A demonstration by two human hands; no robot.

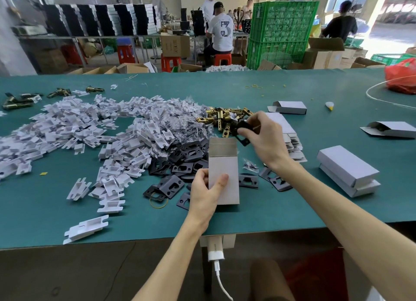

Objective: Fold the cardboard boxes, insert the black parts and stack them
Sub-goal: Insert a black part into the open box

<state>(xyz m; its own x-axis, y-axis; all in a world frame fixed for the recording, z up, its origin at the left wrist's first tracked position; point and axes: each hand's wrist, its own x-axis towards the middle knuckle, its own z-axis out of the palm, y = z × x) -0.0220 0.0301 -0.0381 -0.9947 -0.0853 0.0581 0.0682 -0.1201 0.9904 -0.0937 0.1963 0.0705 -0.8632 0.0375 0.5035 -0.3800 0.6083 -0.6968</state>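
While left fingers (221,180) grip the box (223,172), right fingers (244,131) pinch a black part (243,135) above it.

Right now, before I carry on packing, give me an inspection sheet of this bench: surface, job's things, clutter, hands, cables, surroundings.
Surface: green table, crowded on its left half.
Job's things: open cardboard box held upright; black part just above its open top; black plates heaped left of it; flat box blanks behind the right hand; two closed boxes stacked at right.
Clutter: white inserts piled left; brass latches; rubber bands; red bag far right.
Hands: left hand grips the box low, thumb across its front; right hand pinches the black part.
Cables: white charger cable hangs below the table edge; white cord loops at right.
Surroundings: seated worker, green crates, red stools.
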